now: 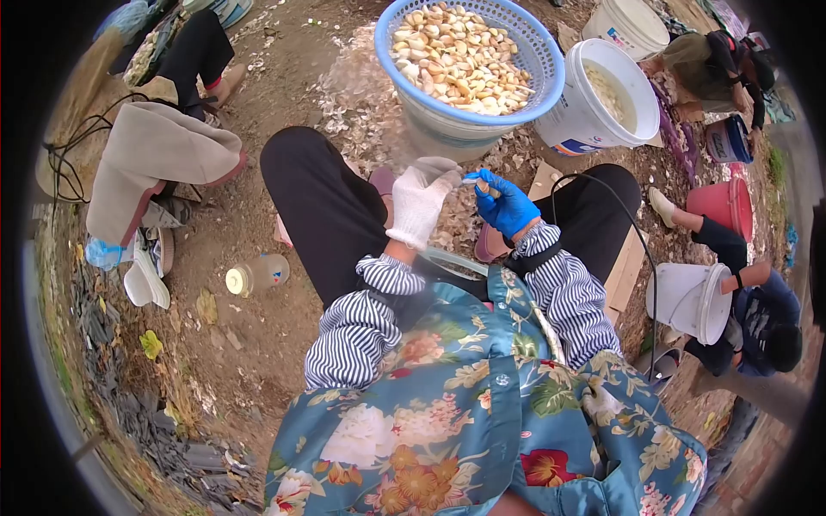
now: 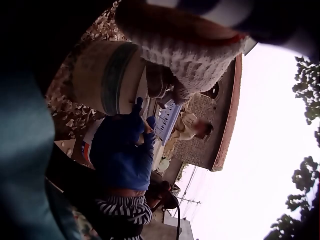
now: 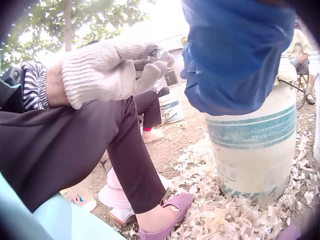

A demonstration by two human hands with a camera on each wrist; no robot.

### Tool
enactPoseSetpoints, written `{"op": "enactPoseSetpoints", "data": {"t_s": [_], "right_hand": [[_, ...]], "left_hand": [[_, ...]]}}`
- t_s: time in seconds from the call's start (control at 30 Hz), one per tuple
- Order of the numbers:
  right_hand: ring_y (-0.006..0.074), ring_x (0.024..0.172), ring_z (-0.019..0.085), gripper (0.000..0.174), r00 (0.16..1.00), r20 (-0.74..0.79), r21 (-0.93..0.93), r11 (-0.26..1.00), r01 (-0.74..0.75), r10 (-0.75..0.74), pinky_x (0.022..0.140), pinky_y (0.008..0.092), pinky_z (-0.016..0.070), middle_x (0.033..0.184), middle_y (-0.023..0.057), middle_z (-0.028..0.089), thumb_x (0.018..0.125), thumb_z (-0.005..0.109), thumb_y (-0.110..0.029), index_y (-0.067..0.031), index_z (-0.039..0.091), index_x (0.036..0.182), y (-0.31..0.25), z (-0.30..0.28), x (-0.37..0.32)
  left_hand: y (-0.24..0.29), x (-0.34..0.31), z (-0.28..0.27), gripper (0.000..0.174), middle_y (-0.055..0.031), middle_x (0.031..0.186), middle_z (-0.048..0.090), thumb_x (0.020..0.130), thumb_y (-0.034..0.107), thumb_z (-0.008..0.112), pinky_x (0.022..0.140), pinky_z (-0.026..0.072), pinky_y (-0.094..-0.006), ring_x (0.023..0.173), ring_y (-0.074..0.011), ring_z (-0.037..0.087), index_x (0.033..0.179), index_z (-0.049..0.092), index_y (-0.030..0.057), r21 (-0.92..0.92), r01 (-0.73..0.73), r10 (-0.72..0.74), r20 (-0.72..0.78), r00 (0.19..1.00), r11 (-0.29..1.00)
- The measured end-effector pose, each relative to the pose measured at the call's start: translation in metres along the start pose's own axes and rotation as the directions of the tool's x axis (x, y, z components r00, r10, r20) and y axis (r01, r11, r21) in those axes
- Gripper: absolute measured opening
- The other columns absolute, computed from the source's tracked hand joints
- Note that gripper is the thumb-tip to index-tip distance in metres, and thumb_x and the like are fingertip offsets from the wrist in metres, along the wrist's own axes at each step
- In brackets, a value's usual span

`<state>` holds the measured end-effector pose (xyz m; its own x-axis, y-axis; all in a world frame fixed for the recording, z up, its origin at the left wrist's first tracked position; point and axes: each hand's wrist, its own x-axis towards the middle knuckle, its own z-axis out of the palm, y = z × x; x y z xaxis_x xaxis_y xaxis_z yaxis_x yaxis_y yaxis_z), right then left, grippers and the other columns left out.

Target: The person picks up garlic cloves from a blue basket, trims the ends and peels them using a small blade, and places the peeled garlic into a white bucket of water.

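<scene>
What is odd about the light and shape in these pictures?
Head view: bent towards the rim, black corners; left wrist view: turned sideways, sky burnt white, blue-gloved right hand dim; right wrist view: pale and washed out, brightest above the white-gloved left hand.

white- and blue-gloved hands (image 1: 419, 202) (image 1: 511, 209)

dirt ground (image 1: 258, 344) | scattered peelings (image 1: 348, 90) | buckets (image 1: 555, 113) | capped bottle (image 1: 261, 275) | yellow leaf (image 1: 151, 344)
</scene>
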<state>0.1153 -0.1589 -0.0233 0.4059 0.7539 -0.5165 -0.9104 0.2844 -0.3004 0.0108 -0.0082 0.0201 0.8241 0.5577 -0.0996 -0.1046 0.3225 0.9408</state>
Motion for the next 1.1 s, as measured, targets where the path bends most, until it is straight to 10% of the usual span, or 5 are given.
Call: {"op": "enactPoseSetpoints", "data": {"t_s": [0.27,0.83,1.1], "right_hand": [[0.0078,0.069,0.054,0.018,0.998,-0.056,-0.093,0.995,-0.026,0.021,0.057,0.0179,0.0439,0.082,0.0013,0.059,0.090,0.062,-0.017,-0.0043,0.062,0.102,0.004,-0.005,0.006],[0.0139,0.091,0.058,0.023,0.975,-0.185,-0.306,0.950,0.061,-0.122,0.088,0.0288,0.0509,0.099,0.0043,0.060,0.091,0.062,-0.021,-0.0029,0.062,0.105,0.023,0.023,0.001],[0.0147,0.084,0.059,0.022,0.991,-0.136,-0.179,0.984,-0.021,-0.003,0.070,0.0220,0.0491,0.093,0.0031,0.061,0.091,0.061,-0.018,-0.0044,0.061,0.108,0.010,0.001,0.007]], "left_hand": [[0.005,-0.010,0.007,0.020,-0.0083,0.093,0.069,0.082,-0.002,0.063,0.076,0.0515,-0.0253,0.084,-0.0122,0.064,0.102,0.064,-0.0028,0.139,-0.025,-0.005,0.208,0.978,0.990],[-0.015,0.001,0.003,0.013,-0.0099,0.087,0.067,0.086,0.003,0.062,0.066,0.0534,-0.0265,0.076,-0.0148,0.064,0.097,0.061,-0.0028,0.136,0.088,-0.077,-0.084,0.994,0.987],[-0.014,-0.001,0.000,0.017,-0.0097,0.090,0.067,0.085,0.002,0.062,0.071,0.0534,-0.0259,0.081,-0.0153,0.065,0.101,0.061,-0.0030,0.008,0.042,-0.042,0.037,0.998,0.999]]}}
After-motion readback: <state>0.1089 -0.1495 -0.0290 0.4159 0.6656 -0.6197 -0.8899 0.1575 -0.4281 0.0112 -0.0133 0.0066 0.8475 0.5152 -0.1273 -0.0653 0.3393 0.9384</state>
